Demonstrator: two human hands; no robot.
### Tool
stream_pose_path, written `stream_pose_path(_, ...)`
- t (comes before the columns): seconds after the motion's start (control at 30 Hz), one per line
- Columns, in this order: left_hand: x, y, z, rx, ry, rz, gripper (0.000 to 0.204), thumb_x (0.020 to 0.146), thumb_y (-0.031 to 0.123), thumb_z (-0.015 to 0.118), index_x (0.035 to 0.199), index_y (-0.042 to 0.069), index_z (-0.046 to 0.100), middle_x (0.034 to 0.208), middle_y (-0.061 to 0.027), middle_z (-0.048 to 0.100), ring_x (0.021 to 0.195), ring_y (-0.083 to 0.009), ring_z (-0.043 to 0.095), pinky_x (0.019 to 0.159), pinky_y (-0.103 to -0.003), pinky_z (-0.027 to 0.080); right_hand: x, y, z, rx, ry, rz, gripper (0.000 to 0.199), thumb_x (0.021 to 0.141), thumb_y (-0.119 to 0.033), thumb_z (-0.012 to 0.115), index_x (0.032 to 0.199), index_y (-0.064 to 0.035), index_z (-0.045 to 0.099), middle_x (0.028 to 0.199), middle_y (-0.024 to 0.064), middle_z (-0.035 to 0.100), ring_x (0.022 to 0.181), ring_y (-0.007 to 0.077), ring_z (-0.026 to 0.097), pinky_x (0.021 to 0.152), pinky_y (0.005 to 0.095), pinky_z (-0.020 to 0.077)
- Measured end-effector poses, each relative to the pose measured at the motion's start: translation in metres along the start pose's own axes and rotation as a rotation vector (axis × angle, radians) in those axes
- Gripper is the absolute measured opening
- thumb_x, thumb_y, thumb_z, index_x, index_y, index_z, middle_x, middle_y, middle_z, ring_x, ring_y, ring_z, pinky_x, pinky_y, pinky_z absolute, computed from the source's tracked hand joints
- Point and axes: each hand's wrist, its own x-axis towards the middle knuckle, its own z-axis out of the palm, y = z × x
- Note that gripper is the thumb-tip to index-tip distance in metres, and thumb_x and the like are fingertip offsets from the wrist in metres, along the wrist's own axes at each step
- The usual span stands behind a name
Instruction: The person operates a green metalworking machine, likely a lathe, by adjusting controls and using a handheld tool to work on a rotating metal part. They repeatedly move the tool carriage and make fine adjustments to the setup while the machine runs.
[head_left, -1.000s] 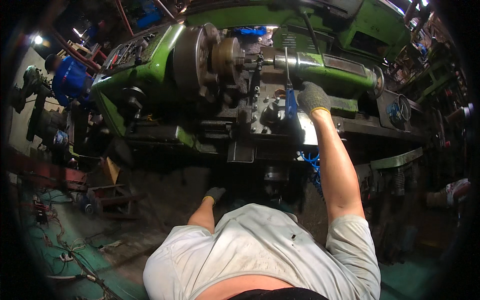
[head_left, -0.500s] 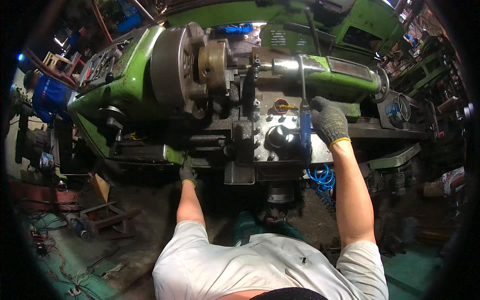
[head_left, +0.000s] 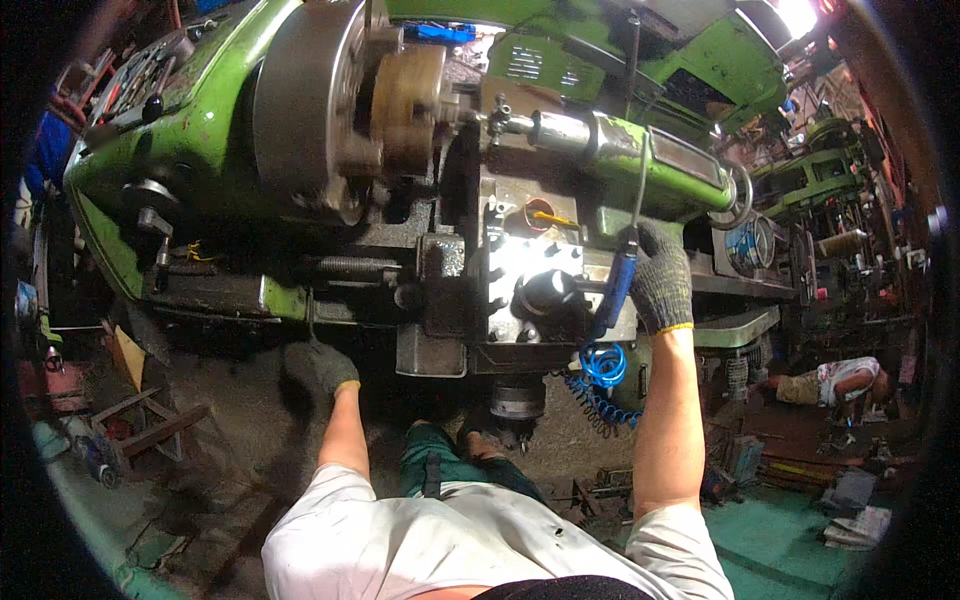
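Note:
A grey knit glove covers my right hand (head_left: 660, 280), which is closed around a blue air blow gun (head_left: 621, 272) whose long thin nozzle points up. A coiled blue hose (head_left: 604, 366) hangs below the gun. My left hand (head_left: 322, 368), also gloved, is low at the front of a green metal lathe (head_left: 215, 130). Its fingers are dim but look closed on the lower end of a thin upright lever (head_left: 312, 318). The lathe's large grey chuck (head_left: 305, 110) carries a smaller brass-toned chuck (head_left: 405, 110), blurred by rotation. The tailstock (head_left: 618, 150) faces it.
On the carriage, a round tin (head_left: 527, 218) holds a yellow-handled brush beside a black knob (head_left: 545, 293). A bucket (head_left: 750, 245) stands right of the tailstock. Another person (head_left: 845, 385) crouches at far right. A metal frame (head_left: 165, 430) lies on the left floor.
The chuck, sharp before, is now blurred by turning. The view has shifted, so the lathe sits further left. The blow gun has tilted in my right hand; my left hand remains at the lever.

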Motion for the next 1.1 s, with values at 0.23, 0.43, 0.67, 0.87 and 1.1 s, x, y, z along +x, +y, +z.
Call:
stream_pose_path(0.23,-0.006,-0.012,0.074,-0.431,-0.293,0.009,0.079,0.096,0.052,0.057,0.151,-0.004,0.051,0.159,-0.0297,0.046,0.144,-0.0502,0.045,0.119,-0.069,0.029,-0.007,0.003,0.005,0.065,0.061,-0.028,0.026,0.093,-0.019,0.069,0.114,-0.0041,0.075,0.111,0.0190,0.076,0.104,0.0336,0.073,0.094,0.0425,0.0546)
stream_pose_path(0.43,-0.029,-0.027,0.055,-0.523,-0.142,0.034,0.077,0.092,0.048,0.061,0.145,-0.007,0.054,0.150,-0.0345,0.052,0.136,-0.0509,0.053,0.114,-0.054,0.044,-0.020,0.012,0.003,0.742,0.203,-0.149,0.040,0.111,-0.028,0.052,0.135,0.0003,0.066,0.121,0.0090,0.071,0.114,0.0215,0.068,0.100,0.0350,0.0522)
stream_pose_path(0.67,-0.038,-0.036,0.132,-0.532,-0.318,0.102,0.064,0.094,0.051,0.059,0.130,-0.002,0.067,0.144,-0.0337,0.056,0.129,-0.0484,0.058,0.109,-0.053,0.048,-0.091,-0.018,0.005,-0.153,0.350,-0.401,0.076,0.081,-0.044,0.081,0.142,-0.0031,0.061,0.140,0.0201,0.062,0.133,0.0368,0.057,0.114,0.0497,0.0416)
stream_pose_path(0.87,-0.065,-0.038,0.131,-0.574,-0.496,0.214,0.067,0.097,0.058,0.049,0.119,0.000,0.075,0.132,-0.0287,0.067,0.125,-0.0474,0.063,0.107,-0.053,0.050,-0.073,-0.015,0.009,0.000,0.469,-0.386,0.049,0.086,-0.029,0.084,0.126,-0.0050,0.070,0.119,0.0156,0.072,0.111,0.0336,0.068,0.100,0.0450,0.0506)
stream_pose_path(1.1,-0.086,-0.061,0.133,-0.753,-0.445,0.183,0.059,0.097,0.050,0.051,0.120,0.002,0.076,0.130,-0.0302,0.067,0.123,-0.0487,0.063,0.108,-0.055,0.048,-0.058,0.031,-0.065,1.017,0.048,-0.338,0.068,0.098,-0.045,0.070,0.148,-0.0013,0.052,0.112,0.0101,0.069,0.092,0.0221,0.069,0.080,0.0374,0.0590)
